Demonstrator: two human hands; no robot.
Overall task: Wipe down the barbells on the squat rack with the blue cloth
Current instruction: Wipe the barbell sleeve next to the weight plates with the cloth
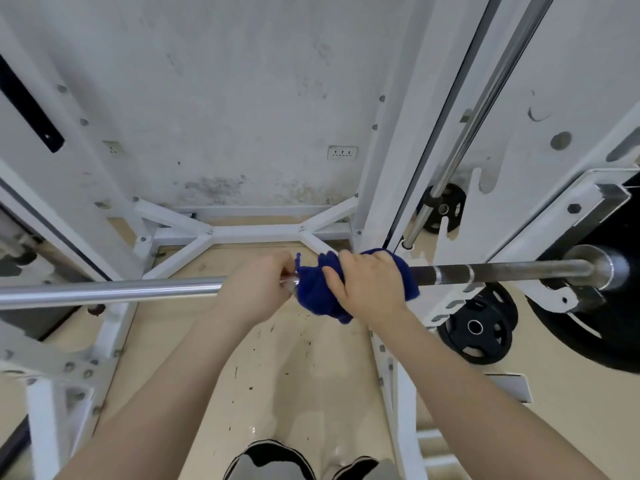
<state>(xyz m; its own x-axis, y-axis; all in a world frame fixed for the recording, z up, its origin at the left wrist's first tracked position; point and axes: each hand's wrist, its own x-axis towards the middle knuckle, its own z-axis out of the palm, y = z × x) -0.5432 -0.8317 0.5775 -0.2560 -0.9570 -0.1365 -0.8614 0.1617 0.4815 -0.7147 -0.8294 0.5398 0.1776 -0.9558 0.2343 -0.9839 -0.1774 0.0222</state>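
Both hands sit mid-span on the barbell (138, 291): the left hand (254, 289) curls around the shiny bar, touching the blue cloth (317, 292). Beside it, the right hand (369, 284) clamps that cloth around the bar (darker toward the black weight plate (595, 336)).

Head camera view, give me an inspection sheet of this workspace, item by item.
Surface: beige floor, dark specks and wet-looking sheen.
Job's things: barbell lies horizontal on the white rack; blue cloth wrapped round it mid-bar.
Clutter: black weight plate low at the right.
Grippers: right hand grips the cloth on the bar; left hand grips the bar beside it.
Cables: nothing seen.
Surroundings: stained white wall, wall socket.
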